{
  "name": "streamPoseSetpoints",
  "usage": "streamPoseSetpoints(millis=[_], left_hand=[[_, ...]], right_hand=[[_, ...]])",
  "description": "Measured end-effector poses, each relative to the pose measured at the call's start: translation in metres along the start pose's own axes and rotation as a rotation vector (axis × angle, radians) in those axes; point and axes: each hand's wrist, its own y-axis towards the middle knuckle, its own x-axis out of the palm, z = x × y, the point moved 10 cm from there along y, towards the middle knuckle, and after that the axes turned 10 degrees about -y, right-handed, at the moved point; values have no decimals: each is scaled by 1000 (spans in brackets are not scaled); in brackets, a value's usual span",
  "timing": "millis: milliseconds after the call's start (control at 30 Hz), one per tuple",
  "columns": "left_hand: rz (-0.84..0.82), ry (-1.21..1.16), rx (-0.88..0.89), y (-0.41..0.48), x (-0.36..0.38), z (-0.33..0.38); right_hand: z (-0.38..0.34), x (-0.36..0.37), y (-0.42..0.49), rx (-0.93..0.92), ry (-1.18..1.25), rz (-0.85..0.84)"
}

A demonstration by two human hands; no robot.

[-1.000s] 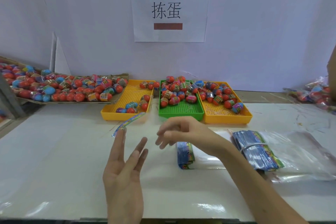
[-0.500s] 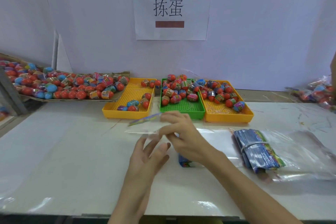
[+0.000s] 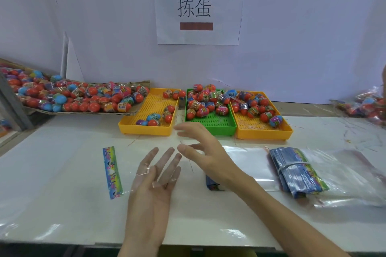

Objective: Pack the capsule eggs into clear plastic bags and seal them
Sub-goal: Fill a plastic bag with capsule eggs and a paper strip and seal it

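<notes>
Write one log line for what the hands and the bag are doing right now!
left hand: open, palm up under clear plastic bag | right hand: open, empty | capsule eggs: in green tray

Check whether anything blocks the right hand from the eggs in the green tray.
Nothing visible does. The right hand hovers open just short of the green tray, and its eggs lie uncovered behind the tray's low front wall. The left hand lies nearer the table's front edge, under a clear bag.

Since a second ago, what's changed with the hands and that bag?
The clear bag with the printed header strip has been opened out flat on the table; the left hand now lies palm-up inside it. The right hand has let go and hovers open. The trays and eggs stayed put.
</notes>
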Motion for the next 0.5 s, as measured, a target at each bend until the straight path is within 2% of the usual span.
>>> streamPoseSetpoints(millis=[67,200,267,367,500], left_hand=[[-15,-13,0,-2,3,1],[-52,-70,-5,-3,7,2],[-71,-76,-5,-3,9,2],[-89,-72,1,-3,9,3],[-100,-49,-13,-1,8,1]], right_hand=[[15,0,2,124,76,-35],[35,13,-1,312,161,-214],[40,13,0,367,249,-213],[42,10,1,398,378,-216],[39,10,0,361,413,-251]])
